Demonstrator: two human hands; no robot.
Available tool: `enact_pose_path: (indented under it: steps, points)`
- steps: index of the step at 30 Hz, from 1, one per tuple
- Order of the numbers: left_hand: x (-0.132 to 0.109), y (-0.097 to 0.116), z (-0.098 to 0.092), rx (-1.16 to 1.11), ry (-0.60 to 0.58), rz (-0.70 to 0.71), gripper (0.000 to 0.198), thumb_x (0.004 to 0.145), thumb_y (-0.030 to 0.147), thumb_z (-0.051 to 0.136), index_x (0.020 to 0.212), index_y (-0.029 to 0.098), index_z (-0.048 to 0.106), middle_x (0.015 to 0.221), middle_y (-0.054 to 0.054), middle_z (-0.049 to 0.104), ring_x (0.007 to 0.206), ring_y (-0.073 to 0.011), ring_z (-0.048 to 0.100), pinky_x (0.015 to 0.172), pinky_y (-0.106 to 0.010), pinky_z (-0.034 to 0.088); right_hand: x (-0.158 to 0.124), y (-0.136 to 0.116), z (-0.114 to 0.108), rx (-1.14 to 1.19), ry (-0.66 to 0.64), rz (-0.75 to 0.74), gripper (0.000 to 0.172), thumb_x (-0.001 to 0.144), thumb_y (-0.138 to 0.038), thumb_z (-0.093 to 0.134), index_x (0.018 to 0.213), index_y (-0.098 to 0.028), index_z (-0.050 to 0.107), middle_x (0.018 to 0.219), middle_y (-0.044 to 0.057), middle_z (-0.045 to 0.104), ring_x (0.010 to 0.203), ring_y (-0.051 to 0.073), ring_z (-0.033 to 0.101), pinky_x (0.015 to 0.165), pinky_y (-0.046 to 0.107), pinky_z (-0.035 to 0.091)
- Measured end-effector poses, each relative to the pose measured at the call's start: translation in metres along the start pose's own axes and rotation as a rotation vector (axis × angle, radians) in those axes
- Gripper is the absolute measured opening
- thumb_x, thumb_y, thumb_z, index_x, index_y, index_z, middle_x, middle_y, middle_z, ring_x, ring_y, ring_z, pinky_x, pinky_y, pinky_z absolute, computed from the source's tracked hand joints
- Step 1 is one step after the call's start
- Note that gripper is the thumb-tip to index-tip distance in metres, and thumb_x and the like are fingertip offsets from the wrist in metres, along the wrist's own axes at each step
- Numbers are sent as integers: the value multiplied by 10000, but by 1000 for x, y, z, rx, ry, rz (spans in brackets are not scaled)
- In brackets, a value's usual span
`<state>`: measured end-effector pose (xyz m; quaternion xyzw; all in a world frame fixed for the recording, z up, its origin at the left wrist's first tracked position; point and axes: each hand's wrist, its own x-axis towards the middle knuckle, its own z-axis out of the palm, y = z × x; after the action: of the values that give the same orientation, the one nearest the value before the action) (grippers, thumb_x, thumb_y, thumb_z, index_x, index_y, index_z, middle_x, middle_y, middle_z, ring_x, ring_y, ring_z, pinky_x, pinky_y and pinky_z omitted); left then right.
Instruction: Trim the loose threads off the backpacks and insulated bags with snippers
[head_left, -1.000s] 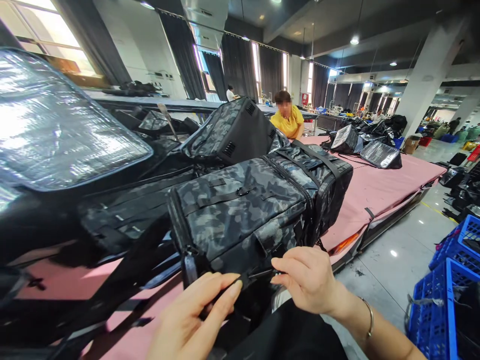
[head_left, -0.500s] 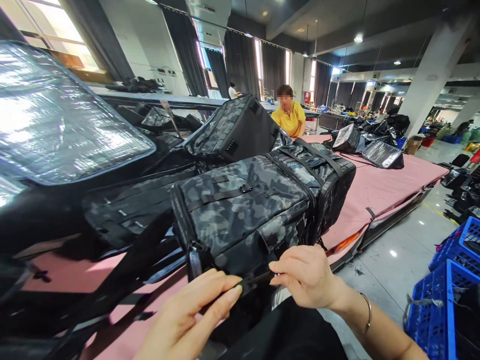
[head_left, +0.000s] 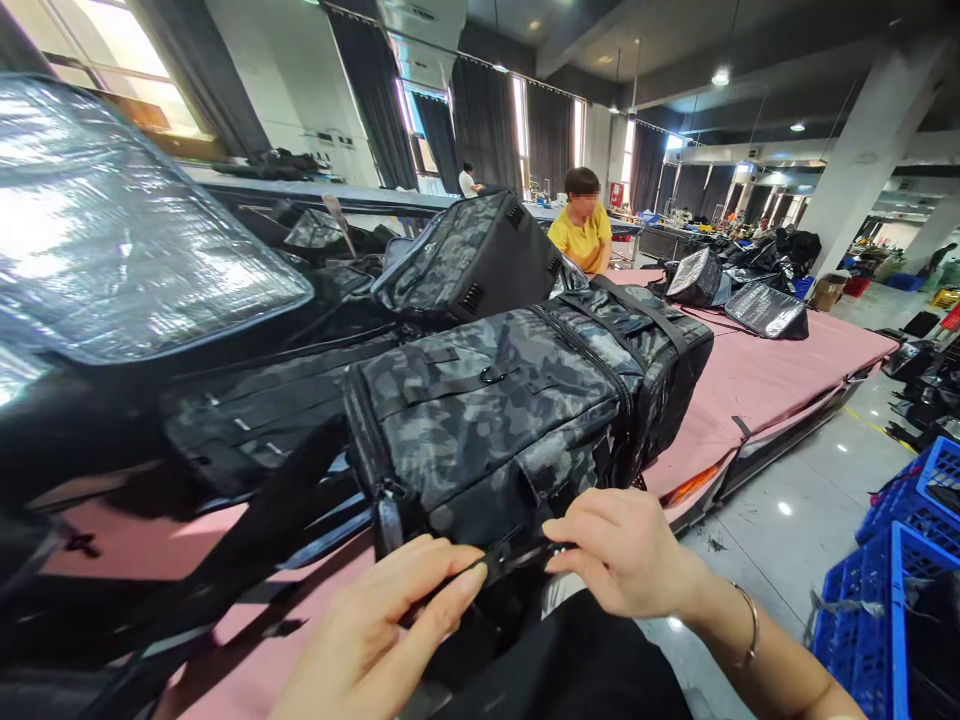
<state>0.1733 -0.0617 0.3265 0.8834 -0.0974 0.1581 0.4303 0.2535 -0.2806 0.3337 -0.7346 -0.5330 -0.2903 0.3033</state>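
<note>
In front of me a dark grey camouflage backpack [head_left: 495, 400] lies on its back or front, I cannot tell which, on a pink-covered table. At its near side my left hand [head_left: 394, 615] pinches one end of a black strap [head_left: 517, 558] between thumb and fingers. A short way to the right, my right hand [head_left: 626, 550] is closed on the same strap, holding it stretched between the two hands. Something small and shiny shows at the right fingertips, too small to name. Behind this backpack leans another camouflage bag [head_left: 472, 255] with a plain black panel.
To the left rises a silver-lined flap [head_left: 142, 230] above dark bags and straps. The pink table [head_left: 810, 370] runs off to the right, with silver-lined pieces [head_left: 765, 308] on it. Blue crates [head_left: 862, 610] stand on the floor at right. A person in yellow [head_left: 583, 235] is across the table.
Both hands keep their hold on the strap, with only a slight shift of the right hand. The person in yellow has turned their head.
</note>
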Motion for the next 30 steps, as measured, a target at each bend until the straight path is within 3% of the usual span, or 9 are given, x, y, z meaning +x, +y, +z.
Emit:
enact_pose_path:
  steps: [10, 14, 19, 23, 30]
  points:
    - [6, 17, -3, -37, 27, -104, 307, 772, 513, 568, 732, 229, 677, 635, 12, 615, 571, -119, 585, 510, -149, 456, -3, 0, 5, 101, 109, 67, 226, 967, -302, 475, 885, -149, 618, 730, 32, 624, 626, 121, 560, 526, 238, 396]
    - [5, 11, -2, -4, 24, -129, 332, 762, 540, 569, 742, 228, 685, 647, 1, 617, 593, -135, 591, 525, -172, 470, -3, -1, -1, 79, 28, 79, 219, 966, -310, 470, 921, -150, 612, 753, 32, 616, 651, 130, 555, 527, 247, 386]
    - [1, -2, 2, 29, 73, -39, 295, 780, 528, 569, 766, 253, 676, 669, 9, 611, 657, -145, 591, 554, -182, 459, 0, -3, -1, 46, -4, 50, 231, 971, -317, 457, 918, -149, 605, 755, 33, 606, 651, 128, 551, 519, 242, 377]
    - [0, 0, 0, -19, 8, -60, 249, 803, 482, 568, 779, 256, 668, 664, 24, 603, 607, -120, 573, 544, -166, 449, 1, -3, 4, 43, 29, 35, 229, 972, -302, 455, 894, -149, 607, 743, 34, 612, 637, 128, 551, 519, 245, 373]
    - [1, 1, 0, -50, 31, -96, 257, 809, 481, 568, 781, 245, 666, 655, 27, 597, 593, -112, 564, 516, -152, 436, -2, -3, 5, 121, 118, 103, 207, 960, -294, 484, 901, -141, 610, 753, 37, 631, 649, 129, 571, 543, 243, 397]
